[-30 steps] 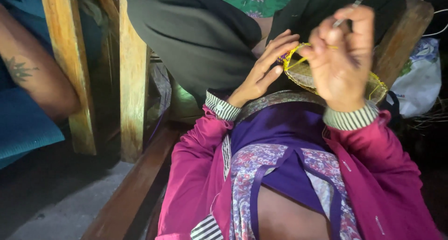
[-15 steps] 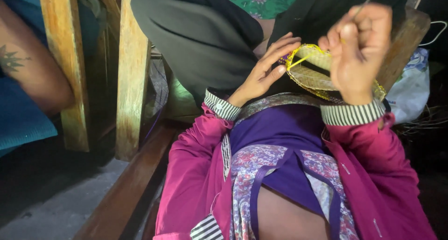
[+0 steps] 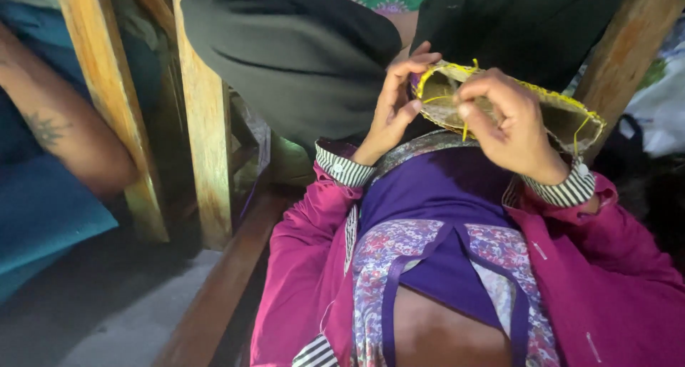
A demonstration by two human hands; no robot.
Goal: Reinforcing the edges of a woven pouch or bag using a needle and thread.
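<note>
Wooden posts point(image 3: 207, 138) and a plank bench point(image 3: 221, 295) crowd the left, someone else's arm point(image 3: 64, 146) rests beyond them, and it's pretty dim. Held up over our lap is a flat woven piece point(image 3: 564, 117) edged in yellow cord point(image 3: 542, 92). Our left hand point(image 3: 392, 106) curls round its near end, fingers bent and bracing the rim. Our right hand point(image 3: 510, 128) arches over the top, thumb and forefinger pinched shut on a cord end, wrist cocked. We'd say the risk is that pinch slipping so the lacing goes slack, or a hard tug buckling the rim.
</note>
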